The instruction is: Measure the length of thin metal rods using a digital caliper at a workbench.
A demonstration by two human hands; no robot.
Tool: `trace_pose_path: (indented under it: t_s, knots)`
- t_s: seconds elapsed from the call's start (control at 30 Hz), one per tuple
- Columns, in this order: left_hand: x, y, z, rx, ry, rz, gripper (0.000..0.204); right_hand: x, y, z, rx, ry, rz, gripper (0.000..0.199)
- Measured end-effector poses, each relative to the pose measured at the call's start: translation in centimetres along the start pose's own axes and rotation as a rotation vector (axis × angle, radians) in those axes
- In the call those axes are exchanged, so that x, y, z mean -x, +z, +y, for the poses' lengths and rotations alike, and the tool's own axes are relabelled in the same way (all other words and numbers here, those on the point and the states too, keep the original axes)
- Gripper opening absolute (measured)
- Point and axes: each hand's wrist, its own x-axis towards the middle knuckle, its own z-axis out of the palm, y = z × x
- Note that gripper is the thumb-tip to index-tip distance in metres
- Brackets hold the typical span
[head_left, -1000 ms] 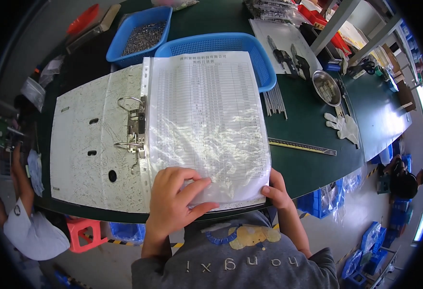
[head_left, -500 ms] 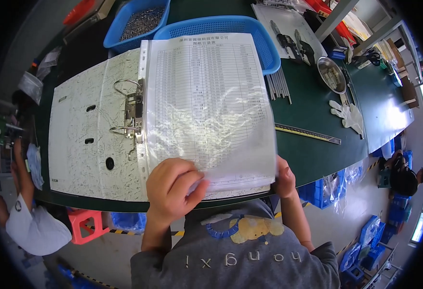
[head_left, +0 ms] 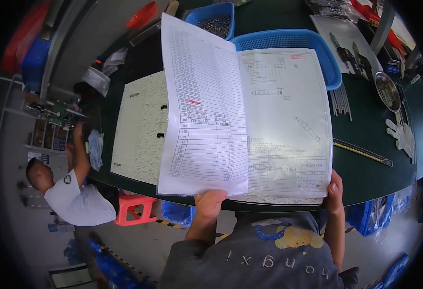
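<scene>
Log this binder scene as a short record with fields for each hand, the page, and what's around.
left hand: holds lifted sheet's bottom edge
right hand: on binder's right lower corner
lifted sheet: table of rows, standing up mid-turn
page beneath: line drawings
binder: open on green table
nearby: blue basket, ruler, white gloves

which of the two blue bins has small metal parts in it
The smaller blue bin at the far edge, left of the bigger one, holds grey metal parts. The big mesh bin shows none; the binder's page covers part of it.
</scene>
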Motion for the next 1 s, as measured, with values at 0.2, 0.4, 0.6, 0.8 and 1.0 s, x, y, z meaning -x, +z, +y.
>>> trace_pose_path:
  t_s: [0.2,0.4,0.6,0.8,1.0]
  knots:
    - [-0.7,-0.2,0.0,-0.360,0.296,0.148,0.027,-0.1,0.2,-0.2,-0.041,-0.073,-0.015,0.072]
    - [-1.1,0.3,0.7,-0.511,0.143,0.227,0.034,-0.5,1.2,-0.9,-0.051,-0.118,-0.052,0.068]
    - [-1.4,0.9,2.3,0.091,-0.110,0.005,0.045,-0.5,1.1,-1.6,-0.032,-0.129,-0.088,0.062]
    - [-1.1,1.8,3.4,-0.312,-0.266,0.082,0.054,-0.6,1.1,-1.6,-0.046,-0.126,-0.096,0.060]
    - [-1.0,1.8,3.4,-0.328,-0.273,0.040,0.047,0.1,1.7,-1.8,-0.079,-0.051,0.024,0.076]
